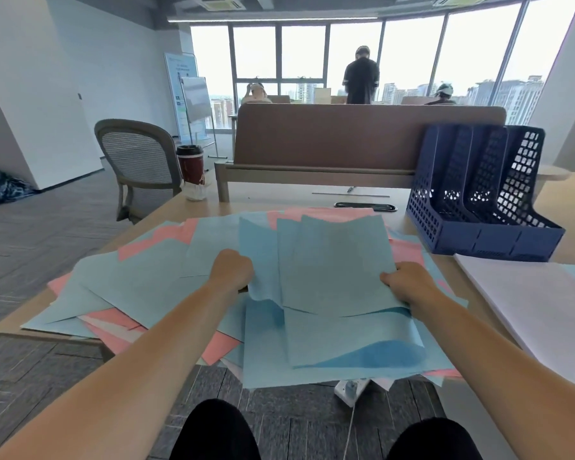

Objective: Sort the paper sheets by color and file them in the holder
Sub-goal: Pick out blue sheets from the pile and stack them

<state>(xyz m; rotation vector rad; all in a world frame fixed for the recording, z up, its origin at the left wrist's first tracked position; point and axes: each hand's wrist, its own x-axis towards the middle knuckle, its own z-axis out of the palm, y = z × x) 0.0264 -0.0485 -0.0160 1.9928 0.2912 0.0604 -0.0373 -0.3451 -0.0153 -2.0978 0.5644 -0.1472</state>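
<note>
Gripping a bunch of blue sheets [332, 260], left hand [233, 268] and right hand [407, 280] curled round opposite edges

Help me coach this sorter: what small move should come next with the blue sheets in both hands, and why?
Probably square up the blue sheets held between the left hand and right hand before filing: their edges fan out unevenly, and the holder at the right has narrow upright slots.
</note>
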